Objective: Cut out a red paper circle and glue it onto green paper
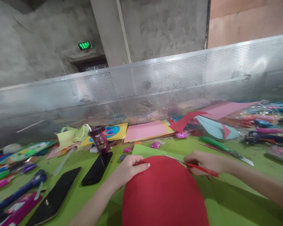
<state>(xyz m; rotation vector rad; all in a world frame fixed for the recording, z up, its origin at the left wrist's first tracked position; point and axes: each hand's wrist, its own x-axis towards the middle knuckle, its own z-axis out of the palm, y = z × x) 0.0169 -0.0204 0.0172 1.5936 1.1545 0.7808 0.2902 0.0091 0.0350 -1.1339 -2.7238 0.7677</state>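
Observation:
A large red sheet of paper (163,194) with a rounded upper edge is tilted up in front of me. My left hand (128,169) pinches its upper left edge, thumb on the front and fingers behind. At the upper right edge, my right hand (204,160) is closed on scissors with red handles (204,169). Their thin blades reach left along the top edge of the red sheet; I cannot tell whether they are apart. Light green paper (146,150) lies behind the red sheet on the green tabletop.
Left of me lie two dark phones (97,168) and a purple cup with a straw (99,139). A green-handled utility knife (223,147) rests at right, its blade exposed. Pink paper (145,130), red offcuts (188,121) and clay packets line a perforated metal barrier (155,81).

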